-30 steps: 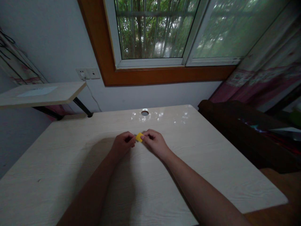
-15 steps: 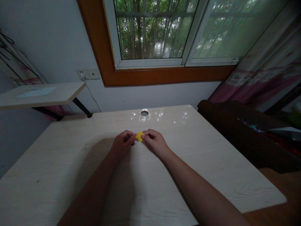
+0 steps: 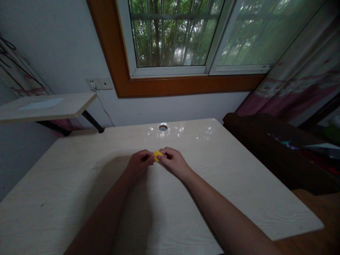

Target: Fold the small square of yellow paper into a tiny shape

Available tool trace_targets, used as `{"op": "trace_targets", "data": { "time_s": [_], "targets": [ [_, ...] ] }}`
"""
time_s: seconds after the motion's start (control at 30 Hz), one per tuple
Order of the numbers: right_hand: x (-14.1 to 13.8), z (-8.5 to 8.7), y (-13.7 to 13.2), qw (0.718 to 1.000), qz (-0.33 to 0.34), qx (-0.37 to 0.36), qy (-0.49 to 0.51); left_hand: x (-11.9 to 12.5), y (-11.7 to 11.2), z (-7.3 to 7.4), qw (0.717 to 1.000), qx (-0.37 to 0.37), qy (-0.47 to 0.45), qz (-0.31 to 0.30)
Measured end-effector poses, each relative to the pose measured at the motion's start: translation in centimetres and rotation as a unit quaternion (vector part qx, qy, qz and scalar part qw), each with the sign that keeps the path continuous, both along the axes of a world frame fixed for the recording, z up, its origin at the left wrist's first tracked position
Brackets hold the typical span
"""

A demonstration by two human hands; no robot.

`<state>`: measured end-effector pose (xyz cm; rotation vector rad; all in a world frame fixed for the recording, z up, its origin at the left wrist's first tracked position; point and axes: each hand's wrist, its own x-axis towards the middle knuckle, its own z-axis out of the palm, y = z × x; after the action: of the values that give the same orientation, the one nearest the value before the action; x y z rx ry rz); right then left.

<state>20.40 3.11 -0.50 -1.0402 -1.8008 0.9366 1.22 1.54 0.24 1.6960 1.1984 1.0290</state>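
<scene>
A small yellow piece [image 3: 157, 155], flat and roughly square, is pinched between both hands just above the pale wooden table [image 3: 79, 170]. My left hand [image 3: 139, 163] is closed, its fingertips gripping the piece's left edge. My right hand [image 3: 174, 162] is closed too, fingers curled over the piece's right side and partly covering it. Both forearms rest over the tabletop. What the piece is made of I cannot make out.
A round cable hole [image 3: 163, 128] sits near the table's far edge. A side shelf [image 3: 47, 106] juts out at the left, below a wall socket [image 3: 98, 83]. Dark wooden furniture [image 3: 278, 148] stands right of the table. A window [image 3: 186, 35] fills the wall ahead.
My hands have drawn closer together around the yellow piece, so less of it shows than before. Nothing else has moved.
</scene>
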Motion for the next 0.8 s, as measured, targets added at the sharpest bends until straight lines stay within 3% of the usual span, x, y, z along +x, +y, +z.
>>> {"op": "trace_targets", "data": {
  "time_s": [0.5,0.8],
  "targets": [
    [-0.08,-0.37,0.13,0.997,-0.022,-0.05,0.053,-0.05,-0.07,0.0,1.0,-0.009,-0.018,0.007],
    [0.07,-0.62,0.25,0.999,-0.003,-0.038,0.037,-0.03,0.04,0.02,1.0,-0.011,-0.008,-0.004]
  ]
}}
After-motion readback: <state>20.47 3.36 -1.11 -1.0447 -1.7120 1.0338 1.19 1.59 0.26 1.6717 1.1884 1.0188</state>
